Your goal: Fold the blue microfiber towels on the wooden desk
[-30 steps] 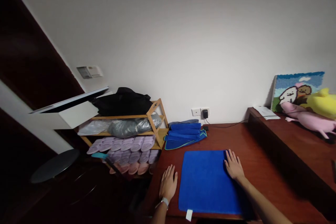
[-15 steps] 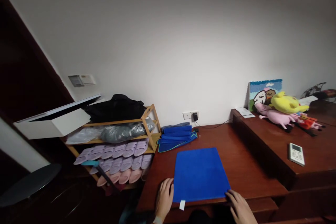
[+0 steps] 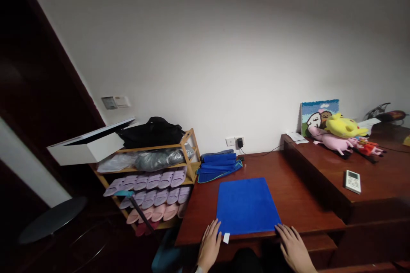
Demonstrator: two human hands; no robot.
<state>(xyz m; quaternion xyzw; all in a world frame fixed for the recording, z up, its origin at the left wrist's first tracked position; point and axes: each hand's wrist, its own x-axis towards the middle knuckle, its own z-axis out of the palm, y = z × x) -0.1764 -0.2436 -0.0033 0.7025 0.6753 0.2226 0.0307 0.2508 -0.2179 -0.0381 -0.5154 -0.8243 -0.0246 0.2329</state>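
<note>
A blue cloth (image 3: 248,205) lies spread out flat on the reddish-brown table, its near edge at the table's front. A small white label (image 3: 226,238) sticks out from that edge, near the left corner. My left hand (image 3: 209,242) rests at the cloth's near left corner, fingers stretched forward and touching its side. At the near right corner, my right hand (image 3: 292,243) has its fingertips on the cloth, fingers extended and slightly apart. A pile of folded blue cloths (image 3: 219,164) with green edging sits at the back left of the table.
Left of the table stands a wooden shoe rack (image 3: 188,149) with slippers and a black bag (image 3: 152,132) on top. On the raised surface at right are a white remote (image 3: 352,181), plush toys (image 3: 344,126) and a picture (image 3: 318,108). A black plug (image 3: 240,142) trails a cable.
The camera view has shifted slightly. Both hands stay at the cloth's near corners, and the cloth still lies flat.
</note>
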